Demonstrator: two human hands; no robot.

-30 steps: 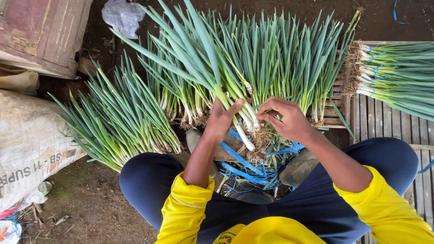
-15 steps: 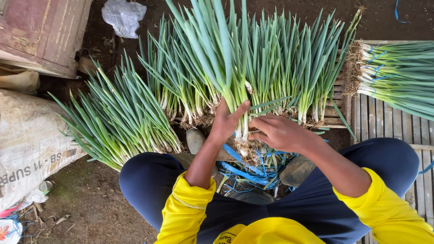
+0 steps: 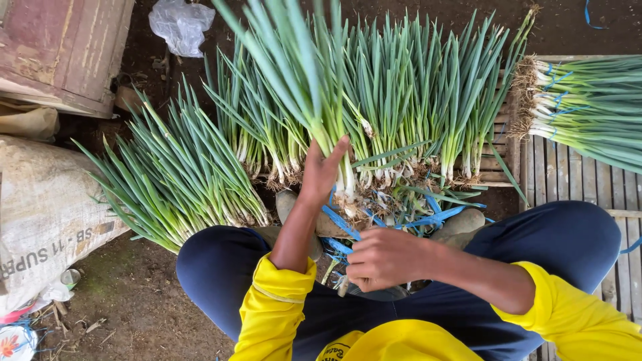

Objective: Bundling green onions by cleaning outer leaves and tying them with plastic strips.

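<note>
Many slender leafy scallions (image 3: 321, 100), left hand (image 3: 321, 172)

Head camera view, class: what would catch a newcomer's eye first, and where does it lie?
First, the fan of green spring onions spread across the top and middle, with a smaller heap to the left. Below them, the left hand grips a lifted bunch at its white stems, while the right hand is closed near blue strapping between the knees, above bright yellow sleeves.
</note>
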